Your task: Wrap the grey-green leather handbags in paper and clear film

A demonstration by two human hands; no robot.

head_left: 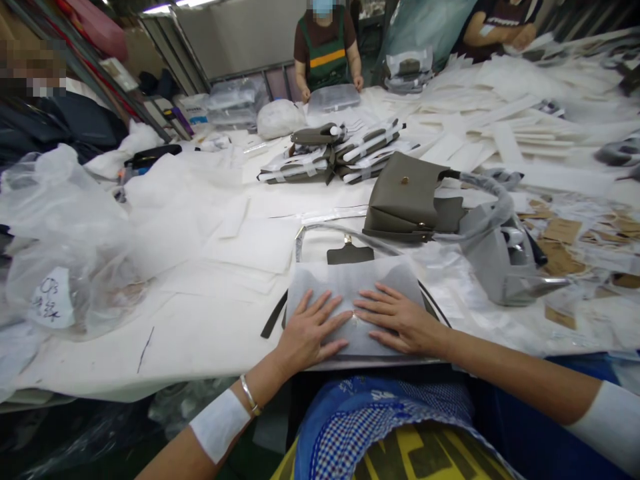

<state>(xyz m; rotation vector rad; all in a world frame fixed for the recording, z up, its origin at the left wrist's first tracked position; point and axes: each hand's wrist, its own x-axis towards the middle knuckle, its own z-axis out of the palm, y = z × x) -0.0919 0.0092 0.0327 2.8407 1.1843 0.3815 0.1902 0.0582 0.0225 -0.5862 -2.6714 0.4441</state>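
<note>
A handbag lies flat at the table's front edge, its olive flap tab [350,255] and wrapped handle showing at the far side. A thin white foam sheet [320,277] covers most of the bag. My left hand [313,330] rests flat on the sheet's left part with the fingers spread. On the right part lies my right hand [397,320], also flat, its fingertips close to those of the left. A dark strap [275,316] sticks out from under the sheet on the left. The bag's front is hidden beneath the sheet.
Behind the sheet stands an olive handbag [400,200] with a plastic-wrapped handle. Several wrapped bags [300,167] are piled farther back. A clear plastic bag [75,267] sits at left, brown paper pieces [563,230] at right. Co-workers [327,50] are across the table.
</note>
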